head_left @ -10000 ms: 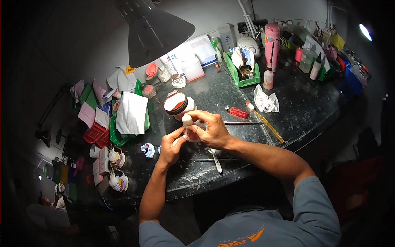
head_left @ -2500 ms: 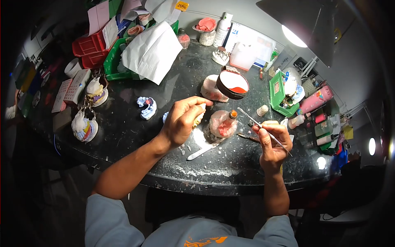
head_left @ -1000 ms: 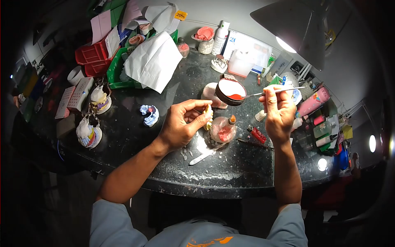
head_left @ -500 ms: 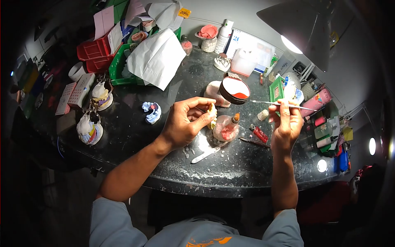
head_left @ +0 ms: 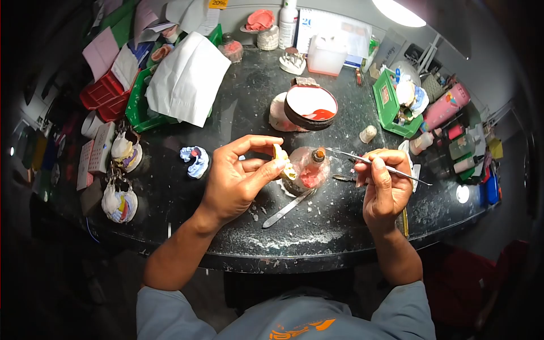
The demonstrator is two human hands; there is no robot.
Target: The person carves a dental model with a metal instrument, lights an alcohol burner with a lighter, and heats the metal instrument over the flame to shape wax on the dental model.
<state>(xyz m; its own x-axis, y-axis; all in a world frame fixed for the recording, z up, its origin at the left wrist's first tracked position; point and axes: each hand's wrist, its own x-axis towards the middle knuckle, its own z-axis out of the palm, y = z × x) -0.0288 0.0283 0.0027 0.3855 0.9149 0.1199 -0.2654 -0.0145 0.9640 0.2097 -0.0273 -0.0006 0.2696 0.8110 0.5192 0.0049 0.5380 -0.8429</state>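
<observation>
My left hand (head_left: 235, 184) pinches a small yellowish dental piece (head_left: 283, 161) between thumb and fingers. In my right hand (head_left: 385, 192) is a slim metal wax carver (head_left: 365, 160), held pencil-like. Its left tip lies close to the wick of a glass spirit burner (head_left: 311, 173) with pinkish contents; I cannot make out a flame. Behind the burner, a round dark-rimmed tin (head_left: 313, 103) with red wax inside leans on a pinkish-white block (head_left: 280, 110). A metal scalpel handle (head_left: 283, 212) lies in front of the burner.
A blue dental model (head_left: 194, 161) and mounted plaster models (head_left: 120, 199) stand left. Paper (head_left: 187, 79) covers a green bin (head_left: 139, 110). At right are a small whitish cup (head_left: 368, 134), an open green box (head_left: 388, 107) and a pink bottle (head_left: 447, 106). A lamp (head_left: 399, 11) hangs overhead.
The view has shifted. My right hand has brought the carver's tip down and closer to the burner's wick. The left hand still holds the dental piece, now turned more into view.
</observation>
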